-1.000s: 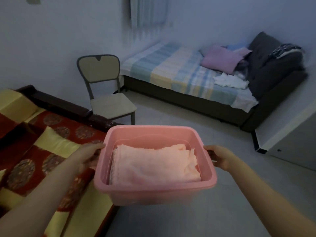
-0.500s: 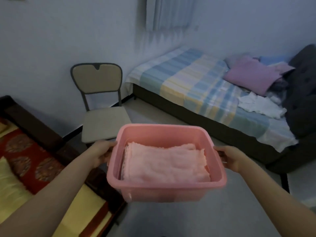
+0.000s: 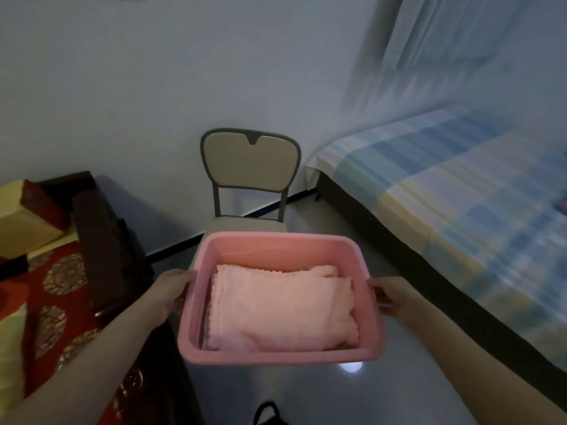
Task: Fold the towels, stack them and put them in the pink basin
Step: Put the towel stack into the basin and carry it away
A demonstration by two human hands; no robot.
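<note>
Above the floor [image 3: 306, 397], facing the chair [image 3: 250, 157], I held the basin [image 3: 276, 357] on outstretched arms, left hand [image 3: 171, 294] and right hand [image 3: 391, 297] gripping its sides with curled fingers; folded towels [image 3: 282, 308] lay inside.

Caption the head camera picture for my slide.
Left hand and right hand hold the pink basin of folded towels in front of a beige chair beside a checked bed.

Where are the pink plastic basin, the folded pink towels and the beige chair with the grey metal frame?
pink plastic basin [image 3: 276, 356]: head view, on its near rim.
folded pink towels [image 3: 282, 311]: head view, on the top of the stack.
beige chair with the grey metal frame [image 3: 250, 162]: head view, on its backrest.
</note>
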